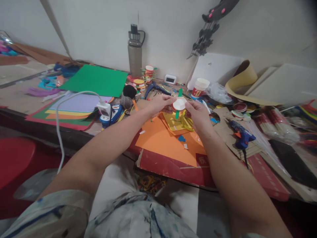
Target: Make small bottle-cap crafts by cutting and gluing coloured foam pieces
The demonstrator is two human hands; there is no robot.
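Observation:
Both my hands hold a small paper cup [178,104] with a white bottom and a red rim, above the orange paper sheet [160,138]. My left hand [159,103] pinches the cup's left side. My right hand [198,114] grips its right side with curled fingers. A green paper strip [177,114] sticks out below the cup and another green bit above it. Yellow cut paper pieces [177,124] lie just under my hands.
A blue glue gun [239,135] lies right of my hands. A stack of paper cups [200,88], a metal bottle [135,53], green and coloured sheets [95,79], a white charger with cable [104,107], scissors [155,87] and several bagged sticks [279,124] crowd the table.

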